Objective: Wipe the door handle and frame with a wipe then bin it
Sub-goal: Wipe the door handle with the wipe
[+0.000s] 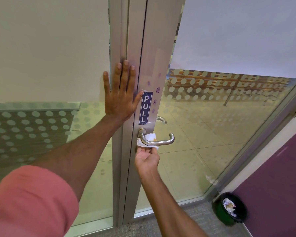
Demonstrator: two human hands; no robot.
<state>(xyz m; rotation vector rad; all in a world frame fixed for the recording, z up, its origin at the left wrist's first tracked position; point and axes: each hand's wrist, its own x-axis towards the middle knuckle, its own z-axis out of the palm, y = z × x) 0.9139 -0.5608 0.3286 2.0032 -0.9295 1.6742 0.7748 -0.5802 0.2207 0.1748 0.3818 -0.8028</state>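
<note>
1. Brushed-metal door handle (156, 141) runs level, its long axis pointing right from the frame (135, 48). The right hand (147, 157) sits just beneath it, grip pinched on the stained wipe (148, 140) draped behind the lever. The left hand (120, 93) lies flat, fingers spread, on the frame above. The bin (229, 209) stands well apart, lower right.
</note>
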